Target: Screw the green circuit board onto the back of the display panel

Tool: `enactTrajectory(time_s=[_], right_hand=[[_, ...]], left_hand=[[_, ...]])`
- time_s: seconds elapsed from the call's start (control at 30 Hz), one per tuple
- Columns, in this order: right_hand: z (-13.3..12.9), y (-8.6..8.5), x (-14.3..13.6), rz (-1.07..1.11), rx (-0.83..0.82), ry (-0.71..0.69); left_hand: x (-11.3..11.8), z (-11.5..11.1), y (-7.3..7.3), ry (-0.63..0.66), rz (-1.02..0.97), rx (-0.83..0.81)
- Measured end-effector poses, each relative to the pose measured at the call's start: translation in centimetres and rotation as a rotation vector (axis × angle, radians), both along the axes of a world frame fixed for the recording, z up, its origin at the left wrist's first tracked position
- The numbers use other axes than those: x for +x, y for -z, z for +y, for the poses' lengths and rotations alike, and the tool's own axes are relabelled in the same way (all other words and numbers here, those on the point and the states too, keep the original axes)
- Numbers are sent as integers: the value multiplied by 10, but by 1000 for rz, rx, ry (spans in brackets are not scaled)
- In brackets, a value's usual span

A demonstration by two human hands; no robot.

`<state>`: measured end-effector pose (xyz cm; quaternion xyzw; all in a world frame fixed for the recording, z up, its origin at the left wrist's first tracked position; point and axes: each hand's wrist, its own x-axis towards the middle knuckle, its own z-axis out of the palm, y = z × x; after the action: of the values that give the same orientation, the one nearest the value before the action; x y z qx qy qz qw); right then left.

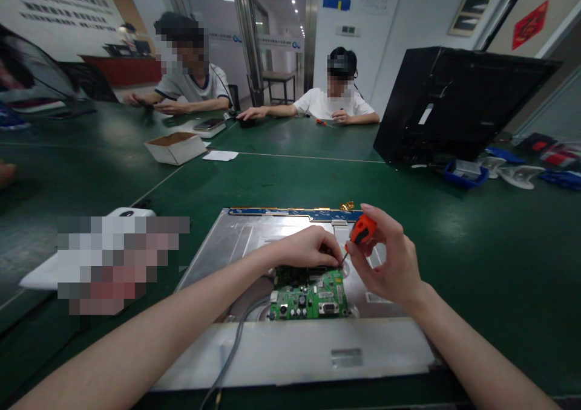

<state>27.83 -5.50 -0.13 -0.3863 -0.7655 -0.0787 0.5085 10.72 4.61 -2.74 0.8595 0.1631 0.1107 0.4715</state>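
Observation:
In my right hand (396,263) is an orange and black screwdriver (362,229), gripped by its handle between thumb and fingers. Its thin shaft slants down to the upper right corner of a green circuit board (308,298). My left hand (311,245) is closed beside that tip, fingertips pinched together at the board's top edge; what they hold, if anything, is hidden. The board lies on the silvery metal back of a display panel (215,262), with a narrow blue circuit strip (272,213) along the far edge. A grey cable (236,337) runs from the board's left side toward me.
A black monitor housing (454,107) stands at right, near a blue tray (465,173). To the left are a white object (40,271), partly pixelated, and an open box (176,149). Two people sit across the green table (290,180); a small orange-handled tool (321,121) lies there.

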Motion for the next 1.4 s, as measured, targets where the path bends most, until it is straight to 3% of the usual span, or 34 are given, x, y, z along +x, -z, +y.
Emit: enactTrajectory(time_s=[0.3, 0.5, 0.83, 1.2, 1.4], right_hand=[[3, -4, 0, -43, 50, 0], [0, -2, 1, -13, -16, -27], [2, -2, 0, -18, 17, 18], [-1, -3, 1, -10, -34, -45], [0, -2, -1, -9, -17, 12]], left_hand=[[0, -1, -1, -4, -9, 23], [0, -1, -2, 2, 7, 9], [0, 0, -2, -6, 11, 5], [0, 0, 0, 10, 9, -28], [0, 0, 1, -1, 10, -32]])
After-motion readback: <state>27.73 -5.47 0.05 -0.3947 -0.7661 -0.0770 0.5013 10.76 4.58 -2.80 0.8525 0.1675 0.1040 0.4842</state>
